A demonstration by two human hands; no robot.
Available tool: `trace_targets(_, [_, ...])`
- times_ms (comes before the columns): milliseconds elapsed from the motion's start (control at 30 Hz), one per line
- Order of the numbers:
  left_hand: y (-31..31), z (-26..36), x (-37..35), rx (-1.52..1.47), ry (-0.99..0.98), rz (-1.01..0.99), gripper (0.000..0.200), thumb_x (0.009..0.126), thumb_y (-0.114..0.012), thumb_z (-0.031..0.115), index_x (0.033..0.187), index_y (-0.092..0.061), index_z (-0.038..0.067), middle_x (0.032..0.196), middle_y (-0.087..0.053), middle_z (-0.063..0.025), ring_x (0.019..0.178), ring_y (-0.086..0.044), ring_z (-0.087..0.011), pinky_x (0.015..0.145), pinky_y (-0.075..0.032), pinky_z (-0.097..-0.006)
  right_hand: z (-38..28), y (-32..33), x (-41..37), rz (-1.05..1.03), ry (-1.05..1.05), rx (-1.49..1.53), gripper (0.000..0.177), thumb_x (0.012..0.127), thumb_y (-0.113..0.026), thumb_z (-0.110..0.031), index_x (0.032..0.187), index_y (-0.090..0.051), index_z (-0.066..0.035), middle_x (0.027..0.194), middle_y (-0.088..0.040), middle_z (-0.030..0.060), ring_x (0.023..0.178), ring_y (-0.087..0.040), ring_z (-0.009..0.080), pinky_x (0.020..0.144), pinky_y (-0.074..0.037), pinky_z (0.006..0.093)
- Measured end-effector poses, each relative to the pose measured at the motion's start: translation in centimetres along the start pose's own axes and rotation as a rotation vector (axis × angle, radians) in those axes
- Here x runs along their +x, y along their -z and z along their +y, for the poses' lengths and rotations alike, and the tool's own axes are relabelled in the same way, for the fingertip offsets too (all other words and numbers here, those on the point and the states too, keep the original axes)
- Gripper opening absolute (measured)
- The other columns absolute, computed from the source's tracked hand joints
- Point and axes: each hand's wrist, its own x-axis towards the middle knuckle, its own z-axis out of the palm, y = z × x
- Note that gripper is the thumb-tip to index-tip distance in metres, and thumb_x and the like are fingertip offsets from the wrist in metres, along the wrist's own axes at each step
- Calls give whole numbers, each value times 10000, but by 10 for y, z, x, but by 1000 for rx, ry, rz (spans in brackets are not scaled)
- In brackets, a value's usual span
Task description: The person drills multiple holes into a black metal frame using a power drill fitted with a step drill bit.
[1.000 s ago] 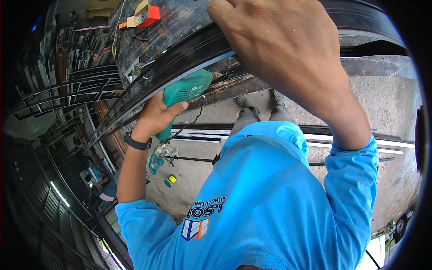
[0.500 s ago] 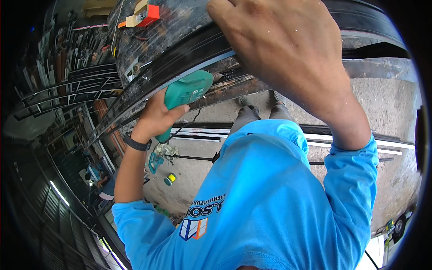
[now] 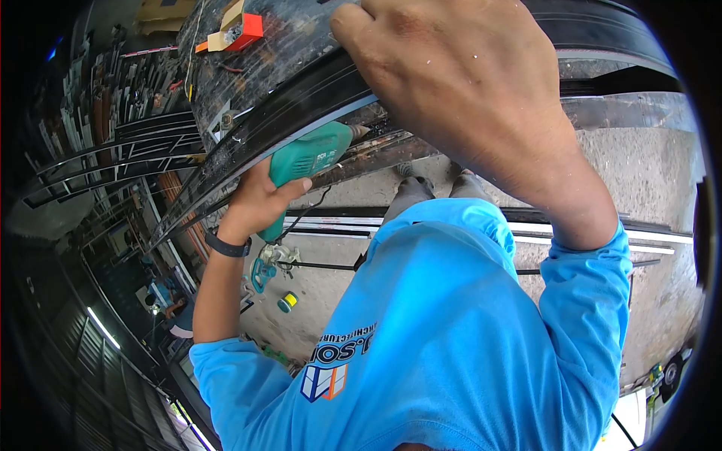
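Note:
My left hand, with a dark band on its wrist, is closed round the handle of a green power drill. The drill lies below the edge of a long black metal profile, its chuck pointing right, under my right hand. Large and close to the camera, my right hand is bent over the profile with its fingers curled. Its fingertips and whatever they hold are hidden. Pale shavings dot the profile near its left part.
An open orange-red box of small metal pieces sits on the dark worktop. Metal bars, a teal tool and a green-yellow roll lie on the floor. Long profiles stand at left; another person is at far left.
The drill and my left hand have shifted slightly left and down. My right hand has moved a little to the left.

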Motion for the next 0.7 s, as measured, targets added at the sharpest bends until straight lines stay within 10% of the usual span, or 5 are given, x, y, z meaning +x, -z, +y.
trace_targets(167, [1,12,-3,-92,82,-40,883,851,-802,195,1562,-328,-27,1433,-552,-190,1308,-545,-251,1101,-436,-376,1,-1,4,-19,2,9,226,912,-593,-221,772,-627,-47,668,-646,76,630,-654,213,633,-493,341])
trace_targets(467, [2,15,-3,-41,57,-55,884,852,-795,207,1560,-326,-39,1408,-564,-188,1270,-566,-255,1076,-457,-372,-2,1,3,-34,-18,18,235,924,-592,-231,768,-621,-57,677,-650,69,641,-660,204,630,-493,342])
trace_targets(700, [-6,5,3,-34,55,-9,583,878,-777,170,1369,-530,-24,983,-685,-88,758,-655,-151,698,-564,-301,-5,7,-3,-29,-8,-9,244,935,-590,-236,764,-614,-64,679,-652,66,643,-664,208,625,-484,335])
